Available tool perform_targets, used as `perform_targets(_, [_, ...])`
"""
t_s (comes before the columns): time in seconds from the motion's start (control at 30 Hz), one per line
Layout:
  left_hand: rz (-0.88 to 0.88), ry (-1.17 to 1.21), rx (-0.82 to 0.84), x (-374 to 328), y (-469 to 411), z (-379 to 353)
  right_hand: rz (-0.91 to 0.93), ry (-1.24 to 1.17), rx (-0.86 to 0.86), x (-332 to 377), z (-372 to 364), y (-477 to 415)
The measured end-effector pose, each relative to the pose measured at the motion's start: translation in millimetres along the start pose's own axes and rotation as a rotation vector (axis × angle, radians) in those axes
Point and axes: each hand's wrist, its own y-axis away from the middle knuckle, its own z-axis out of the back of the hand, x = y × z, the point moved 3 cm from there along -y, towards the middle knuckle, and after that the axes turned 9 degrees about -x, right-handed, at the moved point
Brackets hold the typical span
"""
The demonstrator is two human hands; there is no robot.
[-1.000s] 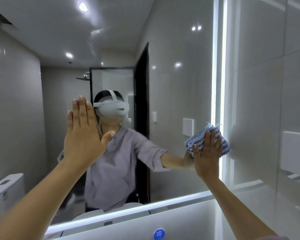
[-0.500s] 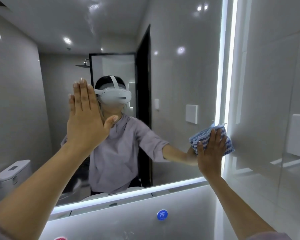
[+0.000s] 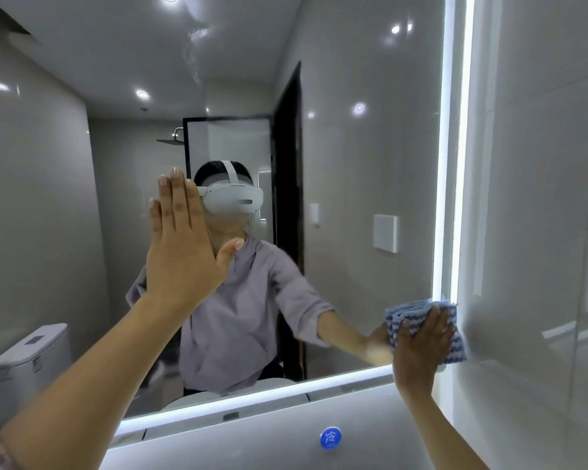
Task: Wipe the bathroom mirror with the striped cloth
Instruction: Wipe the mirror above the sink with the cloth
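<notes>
At the lower right corner of the mirror (image 3: 353, 157), the striped cloth (image 3: 455, 347) lies under the flat, straight-fingered right hand (image 3: 421, 340). The left hand (image 3: 180, 256) presses the glass, flat and empty.

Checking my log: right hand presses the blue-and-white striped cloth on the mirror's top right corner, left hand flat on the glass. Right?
Wrong corner: the head view shows the right hand pressing the blue-and-white striped cloth at the bottom right corner of the backlit mirror. The left hand is flat on the glass.
</notes>
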Motion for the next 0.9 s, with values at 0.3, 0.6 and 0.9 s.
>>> perform_targets(0.3, [0.015,-0.005,0.037,-2,0,3,-0.054,-0.009,0.034,56,-3,33])
perform_targets(0.6, [0.021,0.014,0.050,-3,0,6,0.293,0.001,0.163,134,-23,74])
perform_targets(0.9, [0.030,0.017,0.083,-2,1,6,0.585,0.064,0.068,180,-22,17])
